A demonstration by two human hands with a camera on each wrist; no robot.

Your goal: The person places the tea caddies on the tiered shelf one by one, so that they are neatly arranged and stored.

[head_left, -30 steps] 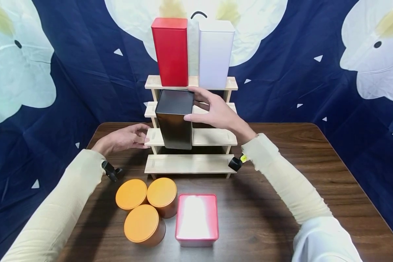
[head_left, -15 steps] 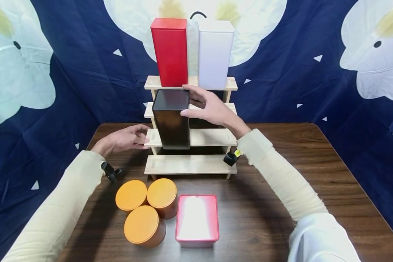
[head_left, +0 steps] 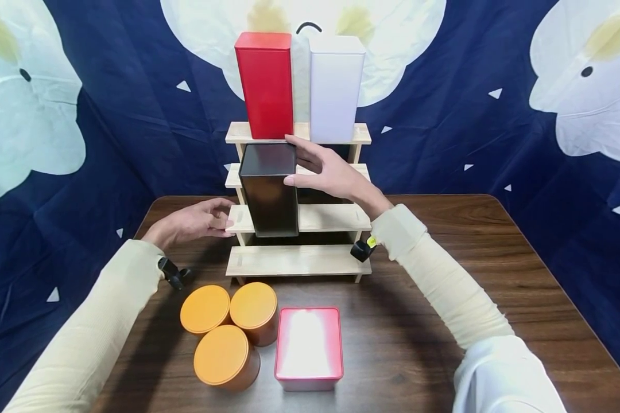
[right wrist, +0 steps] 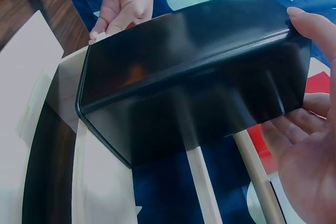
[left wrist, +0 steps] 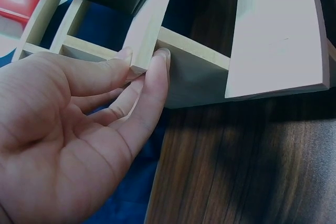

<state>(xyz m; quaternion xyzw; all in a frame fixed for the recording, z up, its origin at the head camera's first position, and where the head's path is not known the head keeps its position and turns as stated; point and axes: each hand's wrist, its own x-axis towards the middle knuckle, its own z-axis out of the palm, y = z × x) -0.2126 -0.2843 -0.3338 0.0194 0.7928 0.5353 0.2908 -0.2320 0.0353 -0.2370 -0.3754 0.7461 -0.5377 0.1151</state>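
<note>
Pink box (head_left: 309, 350): on the near part of the table (head_left: 418, 338), upright, a bright glare across its top.
Orange tins (head_left: 222, 354): three round ones clustered to the left of the pink box, one in front and two behind, lids facing up.
Sleeves (head_left: 434, 275): pale, one reaching in from each side, each with a small black device (head_left: 361, 250) at the wrist.
Wooden shelf (head_left: 299, 260): a four-step stand on the table behind the tins, steps rising toward the back.
Left hand (head_left: 196, 219): at the left end of the second step from the bottom, thumb and fingers pinching that wooden end, as the left wrist view shows.
Black box (head_left: 270, 198): upright at the left half of the second step, its base reaching the front edge; whether the base sits fully on the wood is hard to tell.
Right hand (head_left: 330, 172): gripping the black box near its top, thumb on the front face, other fingers around the right side toward the back.
Red box (head_left: 266, 92): tall, upright on the top step, left half.
White box (head_left: 334, 94): tall, upright to its right, a gap between them.
Backdrop (head_left: 134, 137): dark blue cloth with big white cloud shapes and small white triangles.
</note>
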